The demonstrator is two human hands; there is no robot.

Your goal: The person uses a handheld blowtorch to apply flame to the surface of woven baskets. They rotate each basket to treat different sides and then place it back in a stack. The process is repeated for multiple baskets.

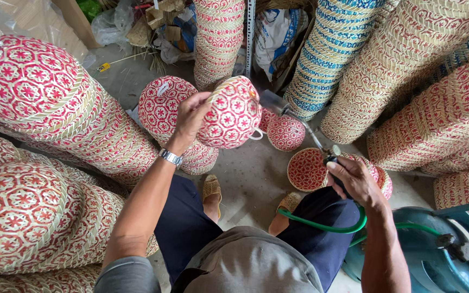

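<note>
My left hand (191,114) grips the rim of a small red-and-white woven basket (232,116), held up and tilted with its patterned bottom toward me. My right hand (354,179) holds the handle of a gas torch (294,116) whose metal nozzle points at the basket's right side, close to it. A green hose (327,227) runs from the torch across my lap to a blue-green gas cylinder (424,255) at my lower right. A metal watch (170,157) is on my left wrist.
Tall stacks of nested woven baskets lean all around: red ones (55,108) on the left, blue-striped (332,49) and red (441,108) on the right. Loose baskets (306,169) lie on the concrete floor by my sandalled feet (211,190). Plastic bags and scraps lie behind.
</note>
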